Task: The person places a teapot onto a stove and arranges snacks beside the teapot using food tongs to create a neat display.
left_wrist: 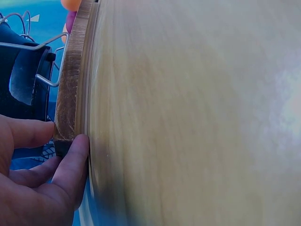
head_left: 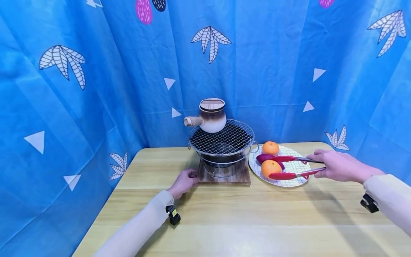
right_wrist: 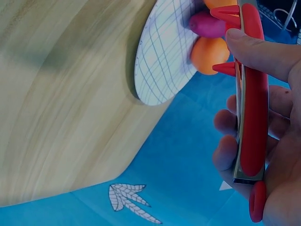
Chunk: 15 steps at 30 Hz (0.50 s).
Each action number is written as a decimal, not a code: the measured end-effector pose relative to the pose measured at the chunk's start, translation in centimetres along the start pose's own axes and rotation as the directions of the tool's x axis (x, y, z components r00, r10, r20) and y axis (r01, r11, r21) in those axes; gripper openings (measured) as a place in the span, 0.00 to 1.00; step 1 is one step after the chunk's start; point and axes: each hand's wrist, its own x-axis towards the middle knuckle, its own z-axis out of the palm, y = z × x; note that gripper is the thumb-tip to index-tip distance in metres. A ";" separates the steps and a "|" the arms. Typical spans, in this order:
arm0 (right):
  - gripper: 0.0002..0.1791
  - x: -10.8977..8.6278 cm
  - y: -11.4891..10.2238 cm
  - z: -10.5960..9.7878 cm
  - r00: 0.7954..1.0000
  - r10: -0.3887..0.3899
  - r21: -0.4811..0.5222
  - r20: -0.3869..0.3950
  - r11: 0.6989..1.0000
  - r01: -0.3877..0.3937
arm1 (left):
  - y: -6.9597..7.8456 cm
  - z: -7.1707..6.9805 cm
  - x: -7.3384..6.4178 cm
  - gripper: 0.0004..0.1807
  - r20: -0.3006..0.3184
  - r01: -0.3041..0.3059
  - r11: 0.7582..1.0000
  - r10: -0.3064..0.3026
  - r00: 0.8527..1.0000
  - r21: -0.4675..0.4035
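With thumb and fingers, my left hand point(head_left: 184, 184) pinches the near left corner of a brown wooden board point(head_left: 237, 179), thumb on top in the left wrist view. My right hand point(head_left: 341, 166) grips red-and-silver tongs point(head_left: 287, 176), their red tips spread apart over an oval plate point(head_left: 293, 182) with a grid pattern. The tips reach to either side of the nearer orange fruit point(head_left: 269, 167). Behind that lies a purple sweet potato point(head_left: 263, 158), partly hidden by the upper tip, and a second orange fruit point(head_left: 270, 147) sits at the plate's back. The right wrist view shows fingers wrapped round the tongs' handle point(right_wrist: 256, 117).
On the board stands a round stove with a wire grill point(head_left: 232, 137) and side handles. A lidded clay pot point(head_left: 213, 123) sits at the grill's back left, its handle point(head_left: 192, 121) pointing left. A blue curtain point(head_left: 266, 71) hangs behind the wooden table point(head_left: 224, 214).
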 end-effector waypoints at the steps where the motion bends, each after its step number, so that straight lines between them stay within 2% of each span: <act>1: 0.41 0.0 0.0 -0.2 1.000 -0.002 0.000 -0.004 1.000 0.002 | 0.0 0.0 0.0 0.26 -0.001 -0.001 1.000 0.001 1.000 0.005; 6: 0.40 0.0 0.0 -1.0 1.000 -0.013 -0.004 -0.015 1.000 0.013 | 0.2 0.0 0.1 0.25 0.000 0.001 1.000 -0.001 1.000 0.005; 15: 0.42 0.0 0.0 -2.8 1.000 0.025 -0.005 -0.004 1.000 -0.025 | 0.0 0.0 0.0 0.24 0.006 -0.004 1.000 0.004 1.000 -0.019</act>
